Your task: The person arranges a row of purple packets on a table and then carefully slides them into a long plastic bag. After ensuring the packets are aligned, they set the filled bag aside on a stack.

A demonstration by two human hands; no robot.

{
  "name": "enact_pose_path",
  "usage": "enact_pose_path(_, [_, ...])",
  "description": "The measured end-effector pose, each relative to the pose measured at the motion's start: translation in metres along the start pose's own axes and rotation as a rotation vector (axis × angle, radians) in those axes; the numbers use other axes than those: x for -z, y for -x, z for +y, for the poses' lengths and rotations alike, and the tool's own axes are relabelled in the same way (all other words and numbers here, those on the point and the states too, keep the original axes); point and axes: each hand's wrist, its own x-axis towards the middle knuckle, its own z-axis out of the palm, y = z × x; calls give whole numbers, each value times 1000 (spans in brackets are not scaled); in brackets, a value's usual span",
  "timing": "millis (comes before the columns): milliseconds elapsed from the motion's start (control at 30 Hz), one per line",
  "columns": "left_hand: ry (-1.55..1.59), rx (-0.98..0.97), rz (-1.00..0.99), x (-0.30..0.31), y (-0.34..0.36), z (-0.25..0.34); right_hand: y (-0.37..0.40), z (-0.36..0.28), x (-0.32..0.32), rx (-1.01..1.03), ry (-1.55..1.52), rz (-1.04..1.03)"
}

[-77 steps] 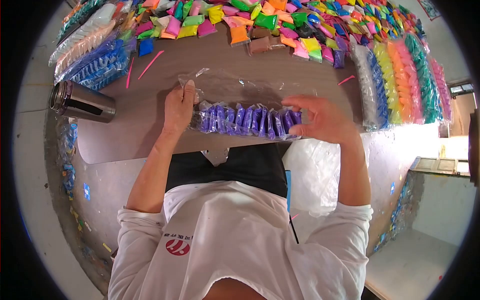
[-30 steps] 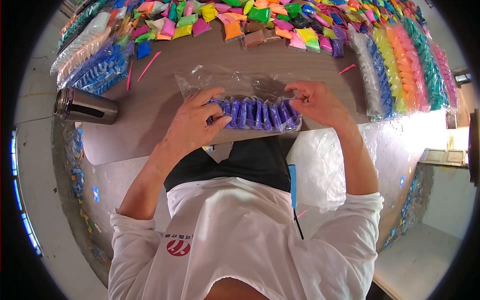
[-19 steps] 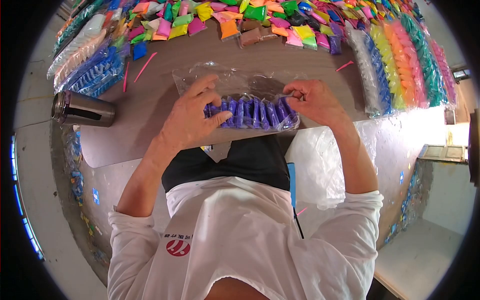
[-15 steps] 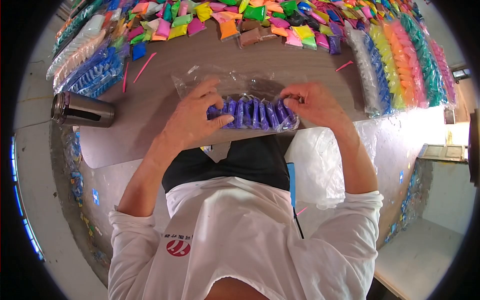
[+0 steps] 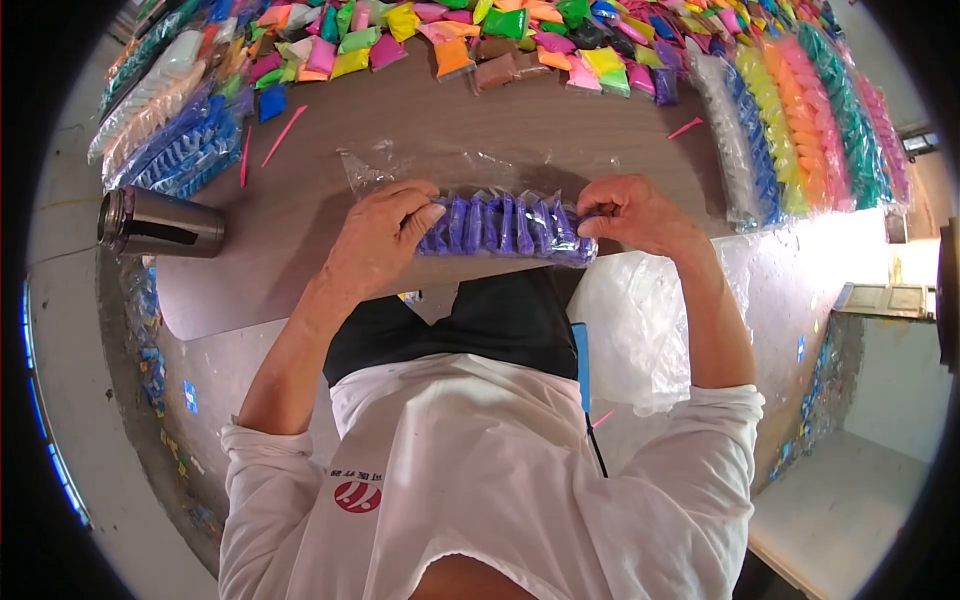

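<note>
A row of small purple packets [image 5: 507, 224] stands side by side inside a clear plastic bag [image 5: 375, 170], close to the table's near edge. My left hand [image 5: 390, 225] pinches the left end of the bagged row, thumb against fingers. At the other end my right hand [image 5: 630, 212] grips the right end of the bag with thumb and forefinger. Loose clear film spreads flat on the table beyond the row.
Loose colourful packets [image 5: 510, 25] are heaped along the far edge. Bagged rows of packets lie at left [image 5: 190, 145] and right [image 5: 800, 130]. A steel flask [image 5: 165, 222] lies on its side at left. Pink sticks [image 5: 285, 137] rest on the table [image 5: 340, 110].
Both hands have closed on the ends of the bag; the left fingers were raised over the row before. The far side of the bag has sunk flatter.
</note>
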Motion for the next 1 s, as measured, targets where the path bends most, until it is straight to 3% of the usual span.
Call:
enact_pose_path(167, [35, -51, 66, -6, 1, -6, 8, -18, -2, -3, 3, 66])
enact_pose_path(267, [44, -72, 108, -9, 0, -5, 17, -42, -1, 32, 276, 167])
enact_pose_path(367, [57, -77, 112, -10, -1, -3, 17, -53, -12, 225, 470, 334])
enact_pose_path(467, [52, -84, 116, -10, -2, -3, 7, -57, -26, 265, 407, 331])
enact_pose_path(667, [24, -87, 129, -13, -1, -4, -15, -43, -17, 63, 383, -61])
enact_pose_path(767, [15, -82, 131, -13, 0, -5, -10, -42, -18, 120, 149, 81])
enact_pose_path(867, [-34, -81, 116, -12, -2, -3, -13, -53, -19, 234, 177, 95])
enact_pose_path(1000, [-31, -77, 114, -13, -3, -5, -26, -41, -20, 155, 257, -111])
